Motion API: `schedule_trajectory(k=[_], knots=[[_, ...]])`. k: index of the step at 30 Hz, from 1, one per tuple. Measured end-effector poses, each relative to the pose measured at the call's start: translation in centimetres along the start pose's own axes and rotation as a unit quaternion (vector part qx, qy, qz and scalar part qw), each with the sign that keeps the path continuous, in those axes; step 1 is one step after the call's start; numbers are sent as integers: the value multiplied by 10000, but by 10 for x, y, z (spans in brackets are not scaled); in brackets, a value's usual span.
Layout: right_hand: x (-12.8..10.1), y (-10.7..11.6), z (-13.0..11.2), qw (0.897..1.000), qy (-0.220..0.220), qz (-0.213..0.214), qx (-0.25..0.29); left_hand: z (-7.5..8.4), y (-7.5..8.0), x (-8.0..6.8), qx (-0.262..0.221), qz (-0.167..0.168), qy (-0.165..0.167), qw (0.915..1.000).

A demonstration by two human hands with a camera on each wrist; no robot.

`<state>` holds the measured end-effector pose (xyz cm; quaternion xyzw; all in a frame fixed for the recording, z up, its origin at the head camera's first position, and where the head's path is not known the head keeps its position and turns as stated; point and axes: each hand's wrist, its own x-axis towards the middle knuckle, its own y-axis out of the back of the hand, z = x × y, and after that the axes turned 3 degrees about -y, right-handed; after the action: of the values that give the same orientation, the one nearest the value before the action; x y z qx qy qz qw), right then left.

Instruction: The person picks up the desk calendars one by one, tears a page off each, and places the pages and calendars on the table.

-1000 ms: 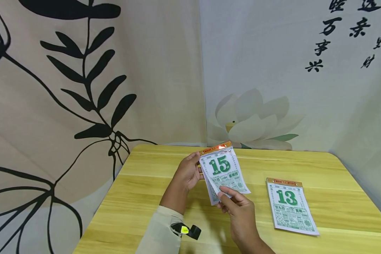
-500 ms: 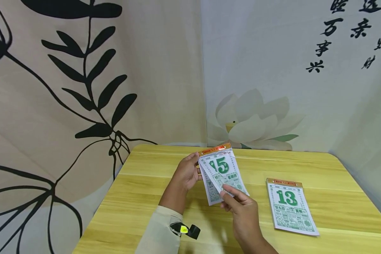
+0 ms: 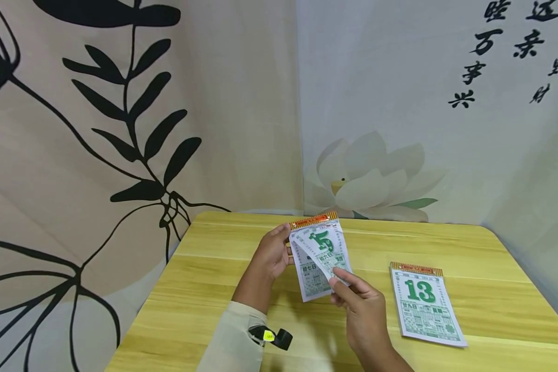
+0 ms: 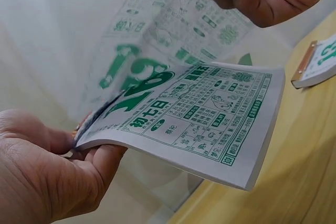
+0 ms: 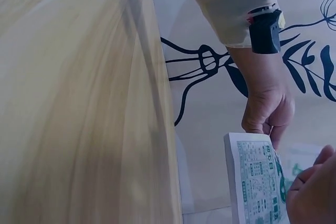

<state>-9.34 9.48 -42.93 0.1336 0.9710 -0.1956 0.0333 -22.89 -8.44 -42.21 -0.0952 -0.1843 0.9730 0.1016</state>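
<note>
A tear-off calendar (image 3: 312, 276) with a red-and-gold header is held above the table by my left hand (image 3: 273, 252), which grips its upper left edge, thumb on top and fingers below in the left wrist view. My right hand (image 3: 366, 312) pinches the lower end of the top sheet (image 3: 326, 252), a page printed with a green 15. That sheet is lifted and curled away from the pad, still meeting the header. Underneath, the page with a green 16 (image 4: 137, 98) shows in the left wrist view. The right fingertips are partly hidden in the right wrist view.
A second calendar (image 3: 430, 305), showing 13, lies on the wooden table (image 3: 502, 274) to the right of my right hand. Behind the table hangs a cloth backdrop (image 3: 242, 129) with plant prints and characters. A small black camera (image 3: 279, 338) is strapped to the left wrist.
My right hand has moved right and slightly toward me, drawing the sheet's lower end across, so the sheet curls and more of the page underneath shows. The left hand stays nearly still.
</note>
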Motion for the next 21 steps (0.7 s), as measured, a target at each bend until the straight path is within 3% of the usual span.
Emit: schedule_trajectory(k=[7, 21], knots=[[1, 8, 0, 9991, 321, -119, 239, 3, 2, -1, -24, 230, -32, 9997], [7, 21, -6, 9982, 590, -5, 122, 7, 8, -2, -16, 159, -49, 9999]])
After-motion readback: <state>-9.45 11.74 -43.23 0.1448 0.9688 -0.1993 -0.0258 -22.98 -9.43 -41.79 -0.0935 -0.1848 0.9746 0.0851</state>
